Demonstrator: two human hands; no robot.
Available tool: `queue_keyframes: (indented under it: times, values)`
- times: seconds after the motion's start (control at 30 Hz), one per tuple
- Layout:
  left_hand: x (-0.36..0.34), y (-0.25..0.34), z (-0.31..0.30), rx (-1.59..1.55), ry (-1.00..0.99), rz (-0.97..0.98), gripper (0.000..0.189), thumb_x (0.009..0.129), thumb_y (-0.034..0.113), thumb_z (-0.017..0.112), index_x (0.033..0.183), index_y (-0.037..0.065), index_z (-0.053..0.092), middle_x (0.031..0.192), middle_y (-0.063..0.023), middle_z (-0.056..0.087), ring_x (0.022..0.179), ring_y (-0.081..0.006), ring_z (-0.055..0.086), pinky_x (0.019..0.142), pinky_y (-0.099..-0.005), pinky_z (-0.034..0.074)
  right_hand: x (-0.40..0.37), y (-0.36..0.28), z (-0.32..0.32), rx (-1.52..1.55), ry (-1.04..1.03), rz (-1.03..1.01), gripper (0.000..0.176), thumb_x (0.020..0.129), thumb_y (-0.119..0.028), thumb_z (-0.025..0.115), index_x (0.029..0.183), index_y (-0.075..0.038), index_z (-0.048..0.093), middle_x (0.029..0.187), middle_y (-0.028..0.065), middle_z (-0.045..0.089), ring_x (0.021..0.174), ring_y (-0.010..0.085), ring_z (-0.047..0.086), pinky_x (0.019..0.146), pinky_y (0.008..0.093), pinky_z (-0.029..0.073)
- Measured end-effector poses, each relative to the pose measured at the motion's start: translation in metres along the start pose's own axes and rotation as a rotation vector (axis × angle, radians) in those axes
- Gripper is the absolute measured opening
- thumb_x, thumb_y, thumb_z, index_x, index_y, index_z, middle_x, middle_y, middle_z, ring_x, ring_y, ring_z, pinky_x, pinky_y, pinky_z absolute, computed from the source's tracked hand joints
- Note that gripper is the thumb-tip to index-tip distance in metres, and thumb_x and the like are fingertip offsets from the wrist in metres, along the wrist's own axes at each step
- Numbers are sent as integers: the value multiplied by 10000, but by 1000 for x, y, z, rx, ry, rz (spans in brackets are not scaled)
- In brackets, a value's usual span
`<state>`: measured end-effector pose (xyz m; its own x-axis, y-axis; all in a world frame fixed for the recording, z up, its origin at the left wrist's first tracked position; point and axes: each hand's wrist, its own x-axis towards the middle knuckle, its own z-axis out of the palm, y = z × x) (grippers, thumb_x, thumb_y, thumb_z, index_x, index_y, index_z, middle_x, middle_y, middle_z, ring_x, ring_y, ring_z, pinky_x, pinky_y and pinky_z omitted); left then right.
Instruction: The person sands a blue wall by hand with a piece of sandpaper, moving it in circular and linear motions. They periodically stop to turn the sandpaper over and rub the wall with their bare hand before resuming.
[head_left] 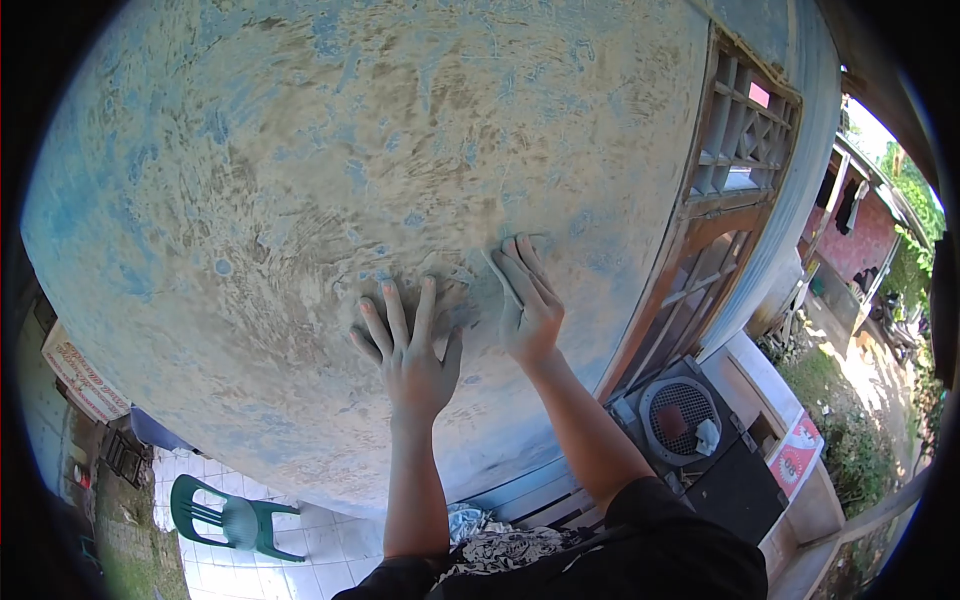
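Observation:
A wall with patchy blue and grey-beige paint, scuffed and dusty, fills most of the view. My left hand lies against it, fingers spread and nothing in them. To its right, my right hand presses a thin grey folded sheet, which looks like sandpaper, to the wall. Its fingers lie over the sheet, so most of it is hidden. Grey dust coats both hands.
Right of the wall stands a wooden-framed door with panes. A speaker with a round grille sits below it. A green plastic chair is on the white tiled floor at lower left.

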<state>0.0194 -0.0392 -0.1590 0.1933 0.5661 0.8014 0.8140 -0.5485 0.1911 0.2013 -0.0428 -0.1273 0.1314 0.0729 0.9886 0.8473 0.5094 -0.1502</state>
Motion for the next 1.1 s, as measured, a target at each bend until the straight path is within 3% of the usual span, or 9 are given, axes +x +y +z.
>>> queue_keyframes:
  times: [0.13, 0.2, 0.33, 0.4, 0.53, 0.67, 0.83, 0.97, 1.1]
  values:
    - [-3, 0, 3, -11, -8, 1, 797, 976, 430, 715, 1686, 238, 406, 1787, -267, 126, 1625, -569, -41, 1222, -768, -55, 11, 35, -9, -168, 9, -192, 259, 1033, 13, 603, 1223, 57, 773, 1287, 237, 754, 1337, 408, 650, 1090, 478, 562]
    - [-2, 3, 5, -4, 7, -27, 797, 975, 428, 720, 1684, 237, 410, 1787, -266, 129, 1626, -565, -47, 1223, -767, -54, 43, 14, -1, -105, 236, 68, 261, 1013, 31, 611, 1206, 42, 785, 1277, 217, 764, 1322, 393, 668, 1099, 495, 560]
    - [-2, 3, 5, -9, -3, -42, 801, 972, 425, 725, 1684, 237, 409, 1788, -266, 124, 1626, -565, -53, 1220, -772, -52, 38, -7, 17, -98, 305, 80, 262, 1009, 41, 605, 1195, 37, 789, 1263, 212, 770, 1304, 381, 682, 1084, 487, 575]
    - [-5, -1, 4, -32, -34, -32, 790, 981, 427, 717, 1684, 236, 409, 1789, -265, 119, 1625, -567, -57, 1217, -776, -52, 5, 5, 6, -48, -23, -163, 278, 1002, 40, 601, 1219, 23, 774, 1330, 203, 742, 1337, 383, 655, 1110, 486, 565]
    - [-9, -11, 5, 11, -39, 16, 777, 992, 434, 709, 1682, 234, 412, 1788, -265, 121, 1625, -566, -58, 1216, -778, -50, 17, 76, -18, -236, 52, -336, 281, 1011, 31, 595, 1230, 26, 771, 1336, 212, 736, 1326, 395, 659, 1105, 485, 569]
    - [-12, 1, 18, 45, -4, -4, 792, 1001, 468, 696, 1687, 208, 397, 1785, -288, 69, 1616, -580, -88, 1198, -786, -92, 38, 47, -13, -236, 287, 23, 257, 1036, -41, 628, 1233, 4, 787, 1308, 164, 764, 1312, 379, 674, 1056, 438, 599]
    - [-13, 5, 21, 76, 13, -13, 793, 1024, 492, 661, 1693, 172, 379, 1772, -330, 12, 1601, -598, -129, 1172, -799, -132, -11, 19, -19, -59, -288, -315, 330, 1021, -54, 634, 1329, -34, 751, 1364, 150, 740, 1321, 357, 676, 1091, 454, 573]
    - [-13, 0, 22, 120, 8, 36, 767, 1056, 494, 614, 1692, 141, 369, 1754, -369, 9, 1585, -621, -148, 1161, -809, -133, 32, 90, -48, -259, 189, 13, 332, 1019, -9, 630, 1331, 7, 742, 1367, 190, 729, 1341, 380, 654, 1107, 430, 564]
    - [-13, 8, 23, 137, -23, 6, 770, 1062, 491, 604, 1691, 120, 359, 1744, -389, 3, 1572, -639, -162, 1151, -821, -129, 63, 72, -24, -208, 341, 112, 359, 994, 26, 628, 1336, 18, 737, 1414, 203, 699, 1400, 403, 599, 1138, 442, 537]
